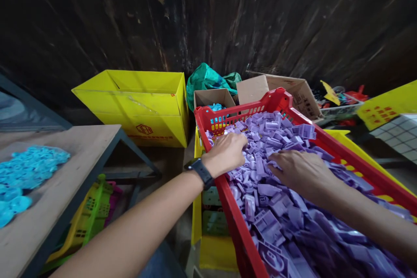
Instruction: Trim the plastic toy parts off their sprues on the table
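Note:
A red plastic crate (pixel 228 213) holds a heap of small purple plastic parts (pixel 270 191) in mixed shapes. My left hand (pixel 228 150), with a dark watch on its wrist, reaches over the crate's near-left side into the heap. Its fingers curl downward among the parts, and whatever lies in them is hidden. To its right, my right hand (pixel 298 171) rests low over the pile. Thumb and fingers there are closed at a purple plastic part (pixel 275 165), partly covered by the hand.
On the left, a wooden table (pixel 87 152) carries blue plastic parts (pixel 35 165). Yellow and green baskets (pixel 94 208) sit beneath it. Behind stand a yellow box (pixel 146 113), a green bag (pixel 206 80) and cardboard boxes (pixel 289 91). Yellow boxes (pixel 216 252) are under the crate.

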The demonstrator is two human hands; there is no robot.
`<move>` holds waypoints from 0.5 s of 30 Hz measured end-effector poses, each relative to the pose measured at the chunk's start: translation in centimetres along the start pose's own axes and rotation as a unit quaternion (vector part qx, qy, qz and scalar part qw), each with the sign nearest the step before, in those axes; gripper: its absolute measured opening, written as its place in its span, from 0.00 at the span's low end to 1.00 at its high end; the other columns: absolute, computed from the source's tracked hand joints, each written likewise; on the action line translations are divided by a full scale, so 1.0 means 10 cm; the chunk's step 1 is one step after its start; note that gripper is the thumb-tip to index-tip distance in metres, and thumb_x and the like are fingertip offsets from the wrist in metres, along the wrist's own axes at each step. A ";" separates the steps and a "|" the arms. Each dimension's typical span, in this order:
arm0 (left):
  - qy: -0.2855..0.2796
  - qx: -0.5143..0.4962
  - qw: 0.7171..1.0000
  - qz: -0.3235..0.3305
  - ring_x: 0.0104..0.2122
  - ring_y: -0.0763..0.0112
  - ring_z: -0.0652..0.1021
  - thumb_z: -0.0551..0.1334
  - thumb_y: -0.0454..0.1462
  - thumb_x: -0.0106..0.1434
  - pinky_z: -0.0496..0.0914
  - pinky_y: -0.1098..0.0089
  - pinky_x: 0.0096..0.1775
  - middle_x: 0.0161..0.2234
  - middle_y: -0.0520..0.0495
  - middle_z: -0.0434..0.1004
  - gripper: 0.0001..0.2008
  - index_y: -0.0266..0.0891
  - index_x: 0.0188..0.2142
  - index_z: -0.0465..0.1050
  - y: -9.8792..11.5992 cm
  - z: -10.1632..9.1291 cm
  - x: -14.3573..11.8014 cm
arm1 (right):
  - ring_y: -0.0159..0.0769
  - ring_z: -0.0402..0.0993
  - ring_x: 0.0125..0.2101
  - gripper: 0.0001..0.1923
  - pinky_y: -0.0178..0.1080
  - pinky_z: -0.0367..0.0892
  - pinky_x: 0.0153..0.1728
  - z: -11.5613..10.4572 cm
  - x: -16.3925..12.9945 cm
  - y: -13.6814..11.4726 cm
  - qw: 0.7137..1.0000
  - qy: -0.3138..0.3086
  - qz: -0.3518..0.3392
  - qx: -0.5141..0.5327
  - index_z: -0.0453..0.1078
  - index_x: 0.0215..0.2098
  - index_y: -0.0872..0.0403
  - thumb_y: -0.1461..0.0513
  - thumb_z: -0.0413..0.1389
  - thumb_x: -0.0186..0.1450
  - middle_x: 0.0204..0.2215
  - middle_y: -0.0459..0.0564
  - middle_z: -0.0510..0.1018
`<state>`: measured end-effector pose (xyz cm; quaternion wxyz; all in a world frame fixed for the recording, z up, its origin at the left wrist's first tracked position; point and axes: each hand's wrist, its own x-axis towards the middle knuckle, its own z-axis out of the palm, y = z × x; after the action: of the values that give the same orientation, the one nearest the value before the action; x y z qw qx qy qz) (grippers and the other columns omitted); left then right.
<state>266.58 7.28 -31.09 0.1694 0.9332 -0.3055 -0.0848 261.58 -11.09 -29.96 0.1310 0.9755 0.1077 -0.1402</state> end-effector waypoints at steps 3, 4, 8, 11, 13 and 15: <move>-0.092 -0.140 0.982 0.087 0.45 0.70 0.80 0.56 0.26 0.65 0.72 0.71 0.48 0.44 0.49 0.83 0.16 0.39 0.43 0.79 0.00 -0.08 -0.12 | 0.55 0.82 0.42 0.16 0.42 0.64 0.33 0.00 0.01 0.00 1.000 -0.013 -0.003 -0.004 0.76 0.43 0.57 0.62 0.46 0.74 0.41 0.62 0.84; -0.122 -0.160 0.973 0.113 0.44 0.71 0.80 0.56 0.26 0.65 0.72 0.72 0.48 0.43 0.50 0.84 0.15 0.39 0.43 0.80 0.01 -0.10 -0.17 | 0.54 0.82 0.42 0.15 0.42 0.64 0.32 0.01 0.03 0.03 1.000 -0.011 -0.011 0.001 0.75 0.43 0.57 0.62 0.47 0.74 0.40 0.62 0.83; -0.170 -0.079 0.972 0.140 0.44 0.66 0.80 0.66 0.32 0.62 0.72 0.69 0.47 0.42 0.47 0.83 0.09 0.38 0.42 0.80 0.05 -0.15 -0.34 | 0.46 0.81 0.35 0.13 0.39 0.60 0.31 0.10 0.12 0.24 0.995 0.037 -0.067 0.071 0.74 0.38 0.56 0.59 0.49 0.72 0.33 0.58 0.82; -0.173 0.015 0.977 0.124 0.43 0.61 0.80 0.68 0.35 0.59 0.73 0.66 0.44 0.41 0.45 0.83 0.13 0.39 0.44 0.80 0.11 -0.13 -0.39 | 0.37 0.73 0.26 0.15 0.37 0.58 0.28 0.10 0.16 0.38 0.972 0.055 -0.108 0.200 0.73 0.36 0.56 0.56 0.50 0.70 0.25 0.51 0.78; -0.184 0.062 0.975 0.112 0.42 0.59 0.80 0.67 0.34 0.58 0.73 0.65 0.42 0.42 0.43 0.82 0.13 0.38 0.44 0.80 0.16 -0.13 -0.38 | 0.34 0.69 0.24 0.18 0.36 0.59 0.26 0.07 0.14 0.41 0.939 0.030 -0.156 0.304 0.75 0.38 0.56 0.52 0.51 0.69 0.25 0.48 0.77; -0.194 0.089 0.971 0.104 0.43 0.58 0.81 0.66 0.32 0.58 0.74 0.64 0.42 0.43 0.41 0.82 0.13 0.37 0.44 0.79 0.20 -0.14 -0.36 | 0.33 0.71 0.26 0.21 0.35 0.62 0.27 0.02 0.10 0.39 0.899 0.011 -0.218 0.380 0.77 0.41 0.56 0.49 0.52 0.68 0.28 0.49 0.80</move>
<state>262.97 8.25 -28.85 0.0307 0.8733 -0.4345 -0.2180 263.43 -14.63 -29.63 -0.2841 0.9049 0.2574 -0.1849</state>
